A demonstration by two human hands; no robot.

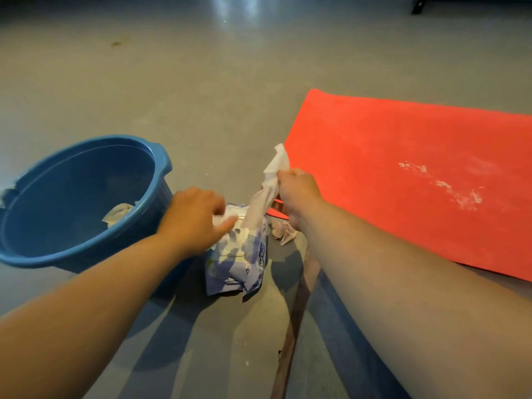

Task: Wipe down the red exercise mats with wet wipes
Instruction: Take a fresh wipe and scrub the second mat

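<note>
Red mat (403, 174) lies flat on the grey floor (201, 96), right of centre. Its far-left corner is clear, its right end runs out of frame, and the right forearm cuts off its near edge. There are white smears (443, 185) mid-mat. Open floor lies beyond the mat and to its left, up to the blue basin (72, 182). The basin's left rim is clipped by the frame edge. The wipes pack (239, 260) sits on the floor between basin and mat, just beside the basin wall. Left hand (193, 217) is on the pack's far end, fingers bent over it and thumb stretched along the top, pinning it; motion blur hides the exact grip. Right hand (296, 188) is fisted around a wet wipe (270, 182), which stretches from the pack opening up past the knuckles, its lower end apparently still in the pack. A crumpled wipe (285, 231) lies on the floor just right of the pack, partly hidden by the right wrist. Another used wipe (116, 214) lies inside the basin against the near wall. The mat's near-left corner is mostly hidden behind the right hand. A dark object (417, 5) at top right is too cropped to identify.
</note>
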